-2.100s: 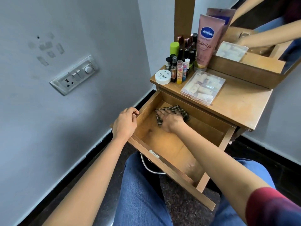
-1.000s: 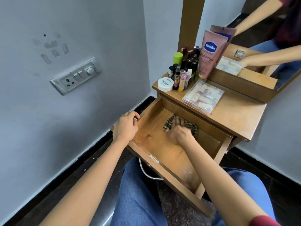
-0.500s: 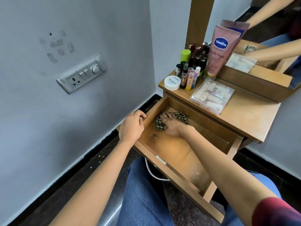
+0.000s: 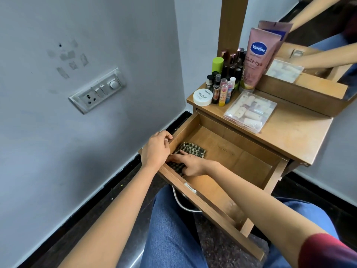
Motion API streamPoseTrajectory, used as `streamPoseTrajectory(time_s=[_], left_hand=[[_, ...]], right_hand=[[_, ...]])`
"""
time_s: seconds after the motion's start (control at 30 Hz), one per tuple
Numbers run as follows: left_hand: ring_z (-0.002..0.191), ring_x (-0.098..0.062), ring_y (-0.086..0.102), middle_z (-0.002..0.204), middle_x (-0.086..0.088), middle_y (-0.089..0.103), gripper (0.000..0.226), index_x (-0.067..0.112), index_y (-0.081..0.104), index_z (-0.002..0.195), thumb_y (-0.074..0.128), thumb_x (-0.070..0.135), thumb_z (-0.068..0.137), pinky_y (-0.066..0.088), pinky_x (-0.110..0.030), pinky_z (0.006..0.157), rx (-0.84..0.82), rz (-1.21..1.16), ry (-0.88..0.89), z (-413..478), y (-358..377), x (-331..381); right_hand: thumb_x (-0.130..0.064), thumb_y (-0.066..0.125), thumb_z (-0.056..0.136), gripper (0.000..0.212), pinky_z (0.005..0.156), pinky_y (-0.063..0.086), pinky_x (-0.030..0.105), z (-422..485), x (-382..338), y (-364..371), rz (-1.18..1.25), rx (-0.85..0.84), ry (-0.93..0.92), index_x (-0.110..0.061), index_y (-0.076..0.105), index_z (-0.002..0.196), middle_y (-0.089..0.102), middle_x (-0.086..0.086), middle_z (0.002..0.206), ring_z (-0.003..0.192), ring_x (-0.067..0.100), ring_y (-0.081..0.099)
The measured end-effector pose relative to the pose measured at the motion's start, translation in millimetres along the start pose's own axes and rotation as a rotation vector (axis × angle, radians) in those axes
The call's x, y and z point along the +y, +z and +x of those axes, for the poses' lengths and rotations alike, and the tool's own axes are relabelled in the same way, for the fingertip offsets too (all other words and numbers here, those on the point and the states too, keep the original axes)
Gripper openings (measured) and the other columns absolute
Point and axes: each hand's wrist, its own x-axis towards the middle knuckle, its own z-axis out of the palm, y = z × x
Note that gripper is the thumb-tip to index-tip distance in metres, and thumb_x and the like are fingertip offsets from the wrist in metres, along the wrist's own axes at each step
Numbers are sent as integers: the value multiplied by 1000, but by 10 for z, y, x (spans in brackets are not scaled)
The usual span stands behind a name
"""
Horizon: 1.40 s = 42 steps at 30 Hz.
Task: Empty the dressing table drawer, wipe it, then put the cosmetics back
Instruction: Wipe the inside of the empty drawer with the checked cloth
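The wooden drawer [image 4: 241, 163] of the dressing table stands pulled out, holding only a checked cloth [image 4: 190, 150]. My right hand [image 4: 190, 163] presses the cloth flat on the drawer floor in the near left corner, fingers straight. My left hand [image 4: 156, 149] grips the drawer's left wall at its front corner, fingers curled over the edge. On the tabletop [image 4: 289, 136] stand the cosmetics: a pink Vaseline tube [image 4: 257, 57], a white nail polish jar [image 4: 202, 96], several small bottles and lip balms [image 4: 225, 86], and a clear plastic box [image 4: 250, 112] of small items.
A grey wall with a switch and socket plate [image 4: 97, 89] runs close on the left. A mirror [image 4: 318, 45] stands behind the tabletop. My knees in blue jeans [image 4: 170, 229] sit under the drawer front, above a dark floor.
My right hand has slid the cloth from the drawer's back left towards the near left corner, close to my left hand. My left hand keeps its grip on the drawer wall.
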Motion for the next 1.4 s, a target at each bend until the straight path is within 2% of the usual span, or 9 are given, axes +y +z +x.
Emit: streamPoseTrajectory(time_s=[0.1, 0.2, 0.37, 0.63, 0.8, 1.0, 1.13, 1.27, 1.4], left_hand=[[84, -12, 62, 112, 7, 64, 23, 29, 62, 106, 47, 15, 96, 45, -24, 61, -6, 1, 1, 10, 8, -11], [80, -11, 61, 112, 6, 64, 22, 29, 61, 105, 47, 15, 96, 46, -24, 59, -10, 1, -3, 20, 18, -27], [73, -10, 58, 111, 6, 63, 21, 29, 61, 104, 47, 15, 96, 48, -25, 57, -23, -15, -8, 23, 27, -27], [76, -12, 60, 109, 6, 63, 22, 29, 60, 103, 45, 15, 96, 51, -28, 60, -32, -20, -11, -32, -14, -13], [79, -12, 60, 108, 5, 64, 22, 28, 61, 103, 45, 15, 96, 47, -26, 61, -33, -15, -19, -30, -8, -11], [85, -18, 62, 110, 3, 64, 22, 27, 62, 103, 45, 15, 96, 44, -28, 64, -37, -18, -26, -21, -1, -22], [79, -14, 57, 110, 2, 64, 21, 25, 62, 104, 45, 15, 96, 41, -27, 63, -28, -14, -12, -26, 4, -15], [86, -18, 62, 111, 1, 64, 20, 24, 62, 105, 46, 15, 96, 41, -28, 63, -21, -4, -8, -39, -3, -10], [89, -21, 63, 111, -1, 63, 21, 24, 61, 106, 45, 15, 96, 43, -28, 63, -19, 8, 16, -42, 7, -2]], right_hand=[[10, 48, 74, 79, 121, -7, 38, -11, -18, 68, -69, 63, -13, -11, 30, 148, 39, 12, 151, 145, 19, 26], [2, 46, 80, 77, 121, -5, 44, 5, -15, 155, -279, 17, -21, -17, 24, 152, 26, 7, 158, 149, 19, 10], [-5, 42, 89, 71, 120, -4, 48, 4, -156, 68, -441, -74, 54, -22, 16, 153, 18, 1, 160, 149, 17, 4], [-18, 48, 95, 63, 118, -7, 52, -212, -172, 11, -477, -193, 75, -24, 21, 152, 15, -3, 161, 149, 17, 0], [-8, 42, 95, 59, 118, -11, 51, -582, -19, 28, -406, -248, 68, -27, 30, 149, 24, -9, 158, 149, 13, 5], [7, 38, 83, 75, 115, -16, 40, -1083, 78, 79, -299, -304, 123, -29, 34, 148, 30, -11, 155, 147, 5, 6], [9, 37, 80, 77, 116, -16, 39, -1339, 89, 84, -282, -373, 162, -27, 34, 148, 27, -11, 156, 147, 3, 5], [11, 32, 80, 79, 110, -20, 31, -1462, 64, 48, -293, -488, 188, -26, 30, 149, 20, -5, 159, 147, 2, -1], [12, 32, 79, 86, 116, -19, 40, -1453, 94, 40, -329, -559, 199, -30, 17, 152, 7, -15, 160, 146, 2, -9]])
